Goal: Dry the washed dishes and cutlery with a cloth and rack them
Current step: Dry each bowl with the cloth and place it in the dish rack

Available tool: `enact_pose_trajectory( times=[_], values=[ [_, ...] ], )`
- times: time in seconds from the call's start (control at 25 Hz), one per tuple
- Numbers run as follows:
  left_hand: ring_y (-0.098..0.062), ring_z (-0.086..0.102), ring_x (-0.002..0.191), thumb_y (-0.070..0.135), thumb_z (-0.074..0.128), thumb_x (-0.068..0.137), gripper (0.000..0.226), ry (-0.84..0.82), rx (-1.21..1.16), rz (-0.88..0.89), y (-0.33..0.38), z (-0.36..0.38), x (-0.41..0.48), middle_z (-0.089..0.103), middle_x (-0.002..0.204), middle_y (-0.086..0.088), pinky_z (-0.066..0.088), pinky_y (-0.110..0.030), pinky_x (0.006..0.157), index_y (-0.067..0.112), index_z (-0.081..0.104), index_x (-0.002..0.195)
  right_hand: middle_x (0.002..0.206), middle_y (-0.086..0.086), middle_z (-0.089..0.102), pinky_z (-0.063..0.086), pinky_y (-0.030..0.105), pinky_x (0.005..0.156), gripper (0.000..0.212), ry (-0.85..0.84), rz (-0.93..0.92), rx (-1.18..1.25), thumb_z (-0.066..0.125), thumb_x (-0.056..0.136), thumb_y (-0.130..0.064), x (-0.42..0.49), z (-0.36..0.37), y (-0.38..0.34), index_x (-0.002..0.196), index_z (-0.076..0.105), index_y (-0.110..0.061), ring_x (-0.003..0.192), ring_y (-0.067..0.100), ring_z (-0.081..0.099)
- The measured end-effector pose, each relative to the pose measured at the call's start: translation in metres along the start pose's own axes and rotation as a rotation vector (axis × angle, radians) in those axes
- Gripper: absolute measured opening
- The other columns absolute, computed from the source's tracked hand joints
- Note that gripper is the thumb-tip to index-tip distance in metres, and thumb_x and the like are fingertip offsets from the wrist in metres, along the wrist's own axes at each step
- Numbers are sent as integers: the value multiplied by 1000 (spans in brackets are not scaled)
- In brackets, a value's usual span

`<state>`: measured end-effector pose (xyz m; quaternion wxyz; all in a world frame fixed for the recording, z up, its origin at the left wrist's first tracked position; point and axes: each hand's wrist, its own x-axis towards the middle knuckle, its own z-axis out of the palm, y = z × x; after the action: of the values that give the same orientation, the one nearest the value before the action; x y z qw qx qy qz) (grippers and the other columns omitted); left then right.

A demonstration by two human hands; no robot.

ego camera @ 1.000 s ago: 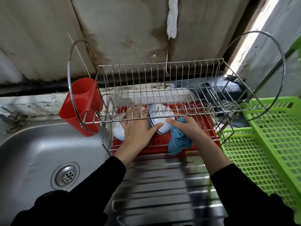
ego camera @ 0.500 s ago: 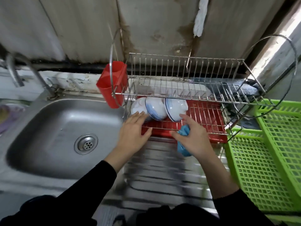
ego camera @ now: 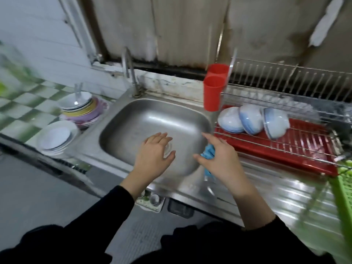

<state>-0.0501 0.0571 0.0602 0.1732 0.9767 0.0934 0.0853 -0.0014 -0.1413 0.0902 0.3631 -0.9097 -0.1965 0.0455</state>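
My left hand point(ego camera: 154, 151) hovers palm down over the sink point(ego camera: 148, 119), fingers straight and spread wide, holding nothing. My right hand point(ego camera: 219, 159) is just at its three o'clock, above the sink's right rim. It grips the blue cloth point(ego camera: 209, 152), which is bunched under the palm, while my forefinger and thumb stick out (which of the other fingers pin the cloth, I cannot tell). A tail of the cloth hangs from the hand toward six o'clock.

The wire rack point(ego camera: 285, 86) stands at three o'clock of the sink, on the steel drainboard point(ego camera: 276, 195). Three bowls point(ego camera: 250, 119) lean on edge in a row at the left end of its lower tier, touching one another, over a red tray point(ego camera: 285, 159). A red cutlery holder point(ego camera: 214, 94) hangs on the rack's left end, at twelve o'clock from my right hand.

The tap point(ego camera: 129, 69) rises at twelve o'clock of the sink. At nine o'clock of the sink a stack of white plates point(ego camera: 55, 136) sits on the counter. At ten o'clock is a stack of coloured plates point(ego camera: 83, 113) with white dishes on top, all blurred. A green basket point(ego camera: 344, 197) shows at four o'clock of the rack.
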Motion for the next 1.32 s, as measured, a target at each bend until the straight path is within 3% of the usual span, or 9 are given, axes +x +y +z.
enact_pose_trajectory(
  times=[0.16, 0.32, 0.56, 1.0, 1.32],
  values=[
    [-22, 44, 134, 43, 56, 84, 51, 26, 59, -40, -70, -38, -32, 52, 142, -5, 31, -35, 107, 16, 60, 128, 120, 1, 54, 40, 27, 92, 67, -44, -63, -7, 75, 80, -36, 2, 60, -66, 140, 46, -31, 112, 20, 54],
    [-15, 32, 141, 40, 56, 91, 48, 49, 123, -77, -134, -68, -54, 42, 150, 2, 22, -29, 108, 21, 52, 135, 124, 2, 55, 43, 33, 96, 66, -74, -111, -37, 73, 81, -41, 7, 113, -126, 140, 46, -30, 113, 20, 53],
    [-15, 33, 139, 40, 54, 92, 46, 84, 148, -193, -221, -98, -75, 44, 148, 3, 21, -30, 108, 21, 52, 134, 127, 3, 55, 42, 33, 95, 67, -198, -208, -76, 72, 81, -44, 31, 179, -195, 140, 45, -31, 114, 21, 53],
    [-20, 38, 137, 37, 54, 91, 48, -14, 120, -489, -364, -80, -45, 47, 146, -3, 27, -33, 109, 18, 52, 135, 132, 2, 52, 45, 36, 95, 63, -392, -353, -154, 73, 80, -33, 138, 303, -278, 138, 49, -27, 118, 22, 52],
    [-18, 36, 138, 41, 56, 91, 55, -133, 96, -453, -442, -72, 9, 45, 148, -1, 24, -30, 113, 19, 47, 141, 129, 1, 47, 43, 33, 94, 50, -643, -517, -361, 71, 81, -29, 222, 370, -312, 129, 57, -34, 118, 19, 50]
  ],
)
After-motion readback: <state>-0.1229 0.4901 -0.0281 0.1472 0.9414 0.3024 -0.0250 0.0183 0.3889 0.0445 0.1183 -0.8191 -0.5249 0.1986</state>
